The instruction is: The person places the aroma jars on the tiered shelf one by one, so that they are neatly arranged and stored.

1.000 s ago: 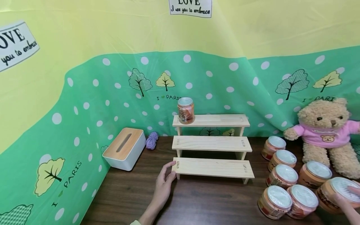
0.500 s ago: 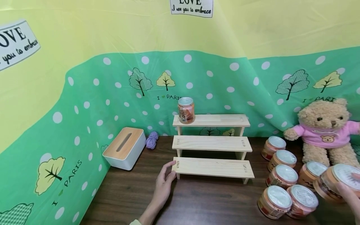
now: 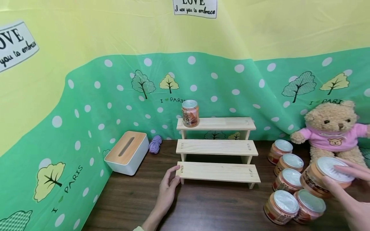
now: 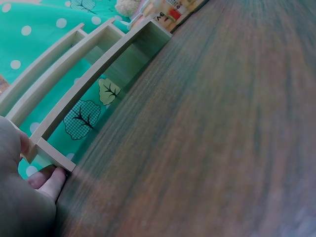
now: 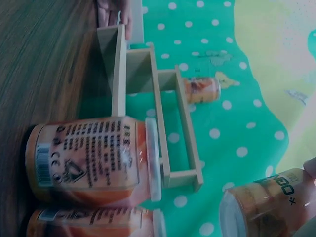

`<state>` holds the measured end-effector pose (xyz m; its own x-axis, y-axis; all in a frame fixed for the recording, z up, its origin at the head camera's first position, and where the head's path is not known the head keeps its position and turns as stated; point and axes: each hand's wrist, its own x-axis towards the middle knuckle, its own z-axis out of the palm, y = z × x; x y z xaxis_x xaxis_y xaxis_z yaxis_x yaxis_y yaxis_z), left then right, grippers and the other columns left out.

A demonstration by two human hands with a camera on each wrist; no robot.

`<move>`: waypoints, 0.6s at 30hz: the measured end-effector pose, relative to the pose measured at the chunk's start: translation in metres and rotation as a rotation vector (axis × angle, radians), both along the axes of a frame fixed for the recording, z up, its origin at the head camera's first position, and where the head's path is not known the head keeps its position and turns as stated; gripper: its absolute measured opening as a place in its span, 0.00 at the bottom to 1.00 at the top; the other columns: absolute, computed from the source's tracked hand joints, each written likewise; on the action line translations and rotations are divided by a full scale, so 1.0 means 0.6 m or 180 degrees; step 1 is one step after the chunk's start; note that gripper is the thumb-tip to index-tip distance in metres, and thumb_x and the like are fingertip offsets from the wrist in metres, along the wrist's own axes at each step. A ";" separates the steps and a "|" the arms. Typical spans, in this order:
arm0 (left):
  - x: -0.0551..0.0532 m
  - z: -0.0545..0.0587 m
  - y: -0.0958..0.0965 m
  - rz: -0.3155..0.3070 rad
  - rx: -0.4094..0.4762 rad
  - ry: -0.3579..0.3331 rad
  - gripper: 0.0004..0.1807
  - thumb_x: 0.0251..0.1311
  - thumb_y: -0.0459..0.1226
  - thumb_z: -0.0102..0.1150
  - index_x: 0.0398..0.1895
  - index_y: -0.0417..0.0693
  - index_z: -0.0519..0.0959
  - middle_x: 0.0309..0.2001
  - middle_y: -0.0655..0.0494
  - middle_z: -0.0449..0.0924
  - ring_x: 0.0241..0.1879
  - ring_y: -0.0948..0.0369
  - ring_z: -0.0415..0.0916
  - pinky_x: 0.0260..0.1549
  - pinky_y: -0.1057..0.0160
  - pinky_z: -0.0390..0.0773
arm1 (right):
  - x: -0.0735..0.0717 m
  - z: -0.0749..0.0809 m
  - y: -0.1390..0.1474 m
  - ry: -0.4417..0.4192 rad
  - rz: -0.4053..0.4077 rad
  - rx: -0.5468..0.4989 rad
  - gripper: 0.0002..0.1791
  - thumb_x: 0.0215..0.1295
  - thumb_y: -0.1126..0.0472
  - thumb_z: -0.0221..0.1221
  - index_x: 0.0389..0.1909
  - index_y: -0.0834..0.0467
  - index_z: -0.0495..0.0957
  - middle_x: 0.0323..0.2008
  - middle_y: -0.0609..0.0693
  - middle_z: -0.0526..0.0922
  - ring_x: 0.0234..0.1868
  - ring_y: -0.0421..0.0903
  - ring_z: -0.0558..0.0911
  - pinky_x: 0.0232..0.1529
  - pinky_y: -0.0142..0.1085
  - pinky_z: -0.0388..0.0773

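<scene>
A three-tier wooden step shelf [image 3: 218, 171] stands on the dark table. My left hand [image 3: 167, 189] grips the left end of its lowest step; in the left wrist view the fingertips [image 4: 55, 182] lie against the end support. At the right, my right hand [image 3: 351, 192] holds a plastic jar of orange-coloured food [image 3: 312, 183], its clear lid upward, above the other jars. That held jar [image 5: 266, 207] also shows at the lower right of the right wrist view. Another jar [image 3: 190, 115] stands at the left end of the top step.
Several similar jars [image 3: 280, 207] are clustered right of the shelf. Behind them sits a teddy bear [image 3: 333, 134] in a pink shirt. A tissue box [image 3: 127, 152] and purple yarn [image 3: 155, 144] lie left of the shelf. A green and yellow cloth [image 3: 219, 77] hangs behind.
My right hand has lifted the jar from the right-hand group and carried it up and to the left. My left hand stays at the lowest step.
</scene>
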<state>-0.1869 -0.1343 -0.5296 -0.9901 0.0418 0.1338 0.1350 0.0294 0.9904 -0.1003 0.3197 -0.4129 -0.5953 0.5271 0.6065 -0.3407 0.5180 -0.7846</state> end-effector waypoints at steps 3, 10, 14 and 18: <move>0.000 0.000 0.001 -0.0002 -0.0010 0.0013 0.21 0.86 0.33 0.52 0.77 0.42 0.74 0.79 0.41 0.70 0.63 0.55 0.78 0.67 0.57 0.79 | -0.005 0.007 -0.010 0.0258 0.0390 -0.0256 0.23 0.60 0.92 0.60 0.57 0.82 0.81 0.64 0.49 0.83 0.59 0.38 0.83 0.53 0.17 0.78; -0.001 0.001 0.001 -0.0014 0.0007 0.0004 0.21 0.86 0.32 0.51 0.77 0.42 0.74 0.79 0.41 0.70 0.66 0.52 0.77 0.68 0.56 0.79 | -0.015 0.027 -0.029 0.0482 0.1075 -0.0685 0.22 0.57 0.93 0.62 0.54 0.85 0.80 0.64 0.57 0.85 0.59 0.43 0.85 0.52 0.20 0.81; -0.001 0.000 0.001 -0.0023 0.0057 -0.0017 0.21 0.86 0.33 0.51 0.77 0.41 0.74 0.80 0.40 0.69 0.69 0.49 0.75 0.69 0.56 0.78 | -0.020 0.047 -0.043 0.0255 0.1058 -0.0583 0.25 0.54 0.94 0.62 0.55 0.85 0.80 0.60 0.57 0.87 0.56 0.44 0.86 0.51 0.21 0.82; 0.000 0.000 0.000 -0.0017 0.0074 -0.0013 0.21 0.86 0.32 0.51 0.76 0.41 0.74 0.80 0.40 0.69 0.70 0.48 0.75 0.69 0.57 0.78 | -0.028 0.060 -0.053 0.0268 0.1156 -0.0264 0.26 0.52 0.95 0.63 0.55 0.85 0.80 0.57 0.57 0.88 0.56 0.44 0.87 0.55 0.23 0.80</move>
